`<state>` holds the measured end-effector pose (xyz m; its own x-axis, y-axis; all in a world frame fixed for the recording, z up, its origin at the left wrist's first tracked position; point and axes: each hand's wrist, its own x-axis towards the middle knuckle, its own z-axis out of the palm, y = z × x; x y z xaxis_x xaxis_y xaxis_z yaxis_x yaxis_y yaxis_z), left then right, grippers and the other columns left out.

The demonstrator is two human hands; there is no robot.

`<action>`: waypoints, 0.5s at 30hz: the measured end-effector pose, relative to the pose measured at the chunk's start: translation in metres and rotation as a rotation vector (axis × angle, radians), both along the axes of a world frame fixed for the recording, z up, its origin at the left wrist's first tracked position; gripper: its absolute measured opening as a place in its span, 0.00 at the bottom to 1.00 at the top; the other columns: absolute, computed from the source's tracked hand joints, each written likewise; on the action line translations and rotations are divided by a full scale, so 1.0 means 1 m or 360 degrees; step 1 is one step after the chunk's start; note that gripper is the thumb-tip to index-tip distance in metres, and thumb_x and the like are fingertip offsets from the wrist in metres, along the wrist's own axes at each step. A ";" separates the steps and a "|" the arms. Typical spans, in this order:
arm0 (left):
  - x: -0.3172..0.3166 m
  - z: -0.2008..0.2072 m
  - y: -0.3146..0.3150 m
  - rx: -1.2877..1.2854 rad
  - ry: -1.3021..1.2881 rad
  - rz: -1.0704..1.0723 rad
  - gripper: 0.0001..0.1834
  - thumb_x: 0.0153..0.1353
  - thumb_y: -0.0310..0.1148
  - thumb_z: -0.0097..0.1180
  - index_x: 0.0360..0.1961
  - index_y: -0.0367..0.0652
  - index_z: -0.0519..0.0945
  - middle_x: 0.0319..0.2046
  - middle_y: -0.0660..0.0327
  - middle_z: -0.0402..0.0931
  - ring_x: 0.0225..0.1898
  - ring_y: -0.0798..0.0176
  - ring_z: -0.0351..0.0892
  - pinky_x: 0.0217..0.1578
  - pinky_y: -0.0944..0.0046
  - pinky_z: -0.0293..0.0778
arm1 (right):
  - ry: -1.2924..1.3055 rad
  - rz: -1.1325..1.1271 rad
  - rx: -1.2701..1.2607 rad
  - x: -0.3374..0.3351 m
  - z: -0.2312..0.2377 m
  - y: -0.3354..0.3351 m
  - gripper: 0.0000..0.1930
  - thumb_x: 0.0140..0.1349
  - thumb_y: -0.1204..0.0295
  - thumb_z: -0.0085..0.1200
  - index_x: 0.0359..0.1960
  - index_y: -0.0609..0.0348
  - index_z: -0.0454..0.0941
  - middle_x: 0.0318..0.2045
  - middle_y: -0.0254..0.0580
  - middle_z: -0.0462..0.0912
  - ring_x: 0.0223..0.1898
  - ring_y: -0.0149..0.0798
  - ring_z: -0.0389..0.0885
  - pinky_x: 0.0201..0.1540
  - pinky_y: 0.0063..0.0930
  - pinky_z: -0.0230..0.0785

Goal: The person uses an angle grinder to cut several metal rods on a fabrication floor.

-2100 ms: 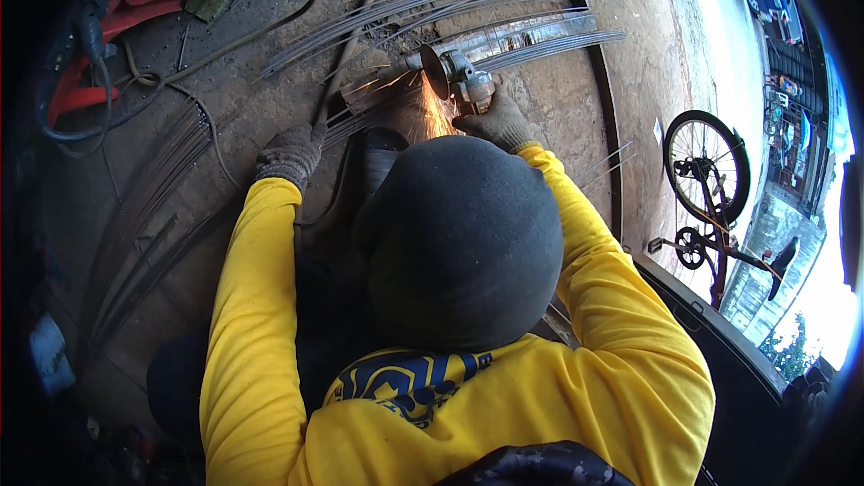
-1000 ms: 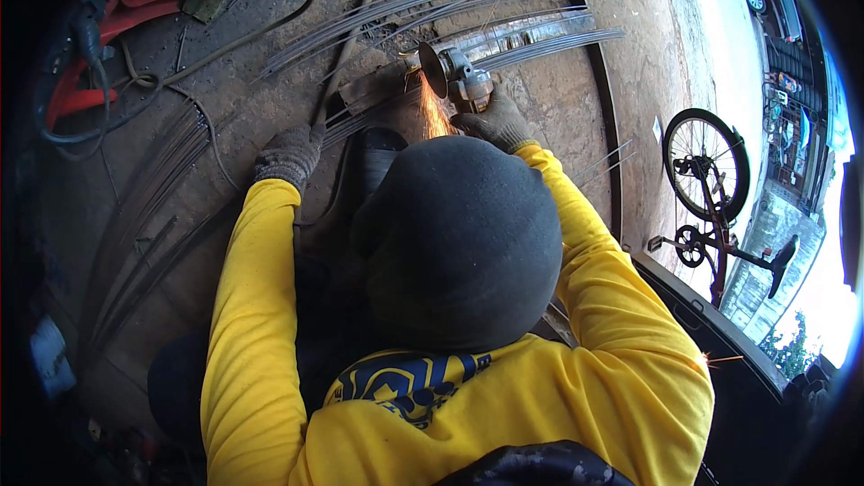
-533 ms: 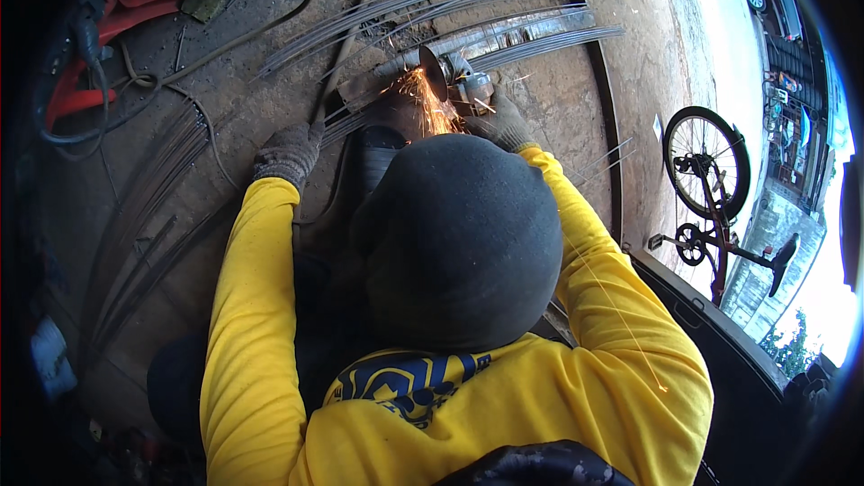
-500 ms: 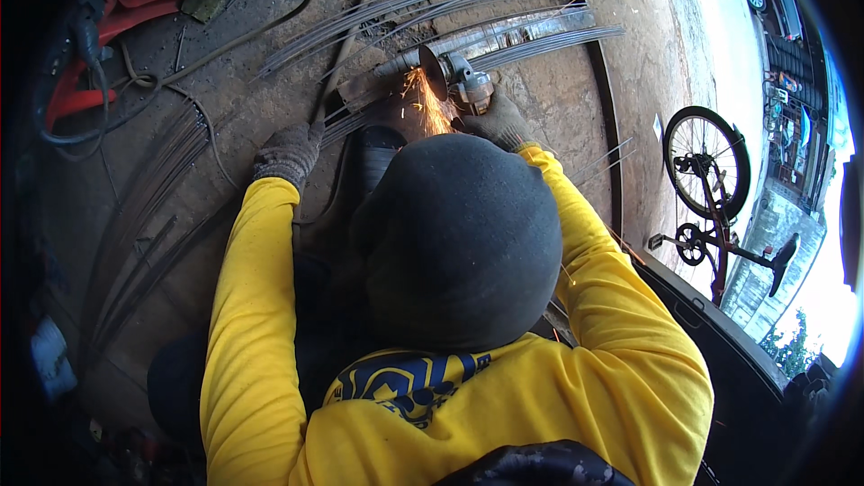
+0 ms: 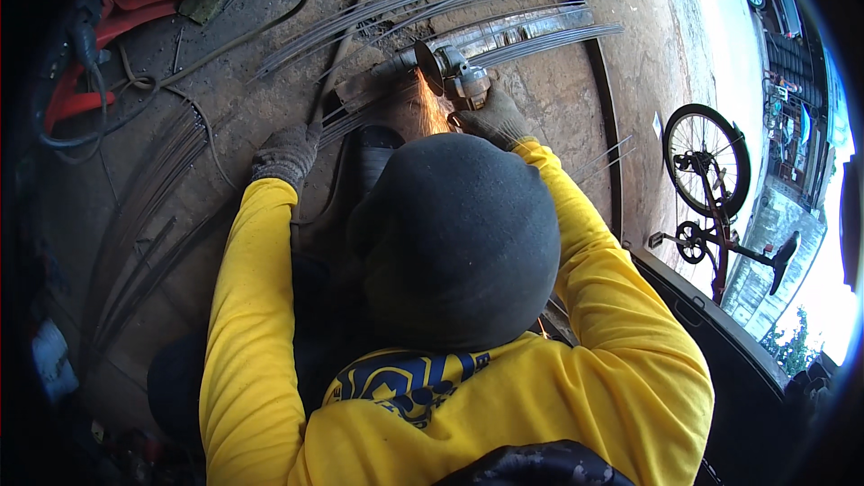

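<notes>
In a grey knit glove, my right hand [image 5: 494,120] is closed round an angle grinder [image 5: 468,83]. Its dark disc [image 5: 430,68] stands on edge over thin metal rods, and orange sparks [image 5: 432,113] stream down toward me. My left hand [image 5: 286,157], also gloved, is closed on the bundle of thin metal rods [image 5: 337,131] to the left of the disc; its fingertips are partly hidden. A metal pipe [image 5: 389,67] lies just beyond the rods. Where the disc meets the rods is hard to make out. Both my sleeves are yellow.
More long rods [image 5: 396,11] lie across the ground beyond the grinder. A hose [image 5: 358,13] runs among them. Red metal legs [image 5: 67,99] and cables stand at the far left. A bicycle [image 5: 706,166] is at the right, past a dark metal bar [image 5: 605,90].
The grinder and my right hand have shifted very slightly left. The spark stream is narrower and more concentrated. My left hand stays at almost the same place on the rods.
</notes>
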<state>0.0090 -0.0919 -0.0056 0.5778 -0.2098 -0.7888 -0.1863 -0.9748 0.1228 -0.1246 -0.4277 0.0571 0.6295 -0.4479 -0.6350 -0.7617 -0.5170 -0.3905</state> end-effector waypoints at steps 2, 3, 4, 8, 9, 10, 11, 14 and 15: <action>-0.003 0.003 0.003 -0.0041 -0.0036 0.0018 0.38 0.74 0.62 0.31 0.56 0.40 0.82 0.57 0.41 0.78 0.61 0.36 0.75 0.63 0.42 0.69 | -0.0026 0.0007 0.0006 0.005 0.008 0.005 0.52 0.41 0.51 0.74 0.67 0.64 0.64 0.54 0.67 0.82 0.57 0.62 0.81 0.61 0.45 0.73; -0.004 0.003 0.003 -0.0065 -0.0053 0.0025 0.39 0.74 0.62 0.31 0.55 0.40 0.82 0.57 0.41 0.78 0.61 0.35 0.75 0.63 0.42 0.69 | 0.0014 0.0008 0.0011 0.006 0.008 0.003 0.53 0.41 0.51 0.74 0.67 0.64 0.64 0.54 0.67 0.82 0.57 0.62 0.81 0.61 0.45 0.73; -0.003 0.003 0.002 -0.0053 -0.0037 0.0020 0.39 0.74 0.63 0.31 0.55 0.40 0.82 0.57 0.41 0.78 0.61 0.36 0.75 0.63 0.42 0.69 | 0.0054 0.0009 0.0016 0.007 0.006 0.001 0.53 0.41 0.51 0.74 0.68 0.64 0.63 0.54 0.67 0.81 0.57 0.62 0.81 0.61 0.45 0.73; -0.003 0.003 0.002 -0.0038 -0.0027 0.0025 0.37 0.74 0.62 0.32 0.56 0.42 0.82 0.57 0.42 0.78 0.61 0.36 0.75 0.63 0.41 0.69 | -0.0037 0.0030 -0.0001 0.004 -0.001 0.001 0.53 0.41 0.50 0.74 0.67 0.63 0.64 0.54 0.66 0.81 0.57 0.61 0.81 0.61 0.45 0.73; -0.003 0.004 0.001 -0.0050 -0.0038 0.0033 0.36 0.74 0.61 0.33 0.56 0.42 0.82 0.57 0.43 0.78 0.61 0.37 0.76 0.63 0.40 0.69 | -0.0022 0.0040 -0.0030 0.004 0.000 0.001 0.52 0.41 0.50 0.74 0.67 0.64 0.64 0.54 0.66 0.82 0.57 0.61 0.81 0.61 0.45 0.73; -0.003 0.003 0.001 -0.0053 -0.0032 0.0027 0.36 0.74 0.61 0.33 0.56 0.42 0.82 0.58 0.43 0.78 0.61 0.37 0.75 0.63 0.40 0.69 | -0.0008 0.0050 -0.0058 0.003 0.002 0.001 0.52 0.42 0.50 0.74 0.67 0.64 0.64 0.54 0.66 0.82 0.57 0.60 0.81 0.61 0.45 0.73; -0.002 0.002 0.001 -0.0056 -0.0026 0.0021 0.36 0.74 0.61 0.33 0.56 0.42 0.82 0.58 0.43 0.78 0.61 0.37 0.75 0.63 0.40 0.69 | 0.0007 0.0059 -0.0087 0.002 0.004 0.001 0.52 0.42 0.50 0.73 0.67 0.64 0.65 0.54 0.65 0.82 0.57 0.60 0.82 0.61 0.45 0.73; -0.001 0.002 0.003 -0.0054 -0.0021 0.0015 0.36 0.74 0.61 0.33 0.56 0.42 0.81 0.58 0.43 0.78 0.61 0.37 0.75 0.63 0.40 0.69 | 0.0028 0.0037 -0.0064 0.001 0.011 0.005 0.52 0.42 0.50 0.73 0.67 0.64 0.65 0.54 0.65 0.82 0.57 0.61 0.81 0.61 0.45 0.73; -0.001 0.002 0.004 -0.0057 -0.0017 0.0013 0.36 0.74 0.61 0.32 0.56 0.42 0.81 0.58 0.43 0.78 0.61 0.37 0.75 0.63 0.40 0.69 | 0.0045 0.0033 -0.0066 0.001 0.015 0.007 0.52 0.41 0.50 0.73 0.67 0.64 0.65 0.54 0.66 0.81 0.57 0.61 0.81 0.62 0.46 0.73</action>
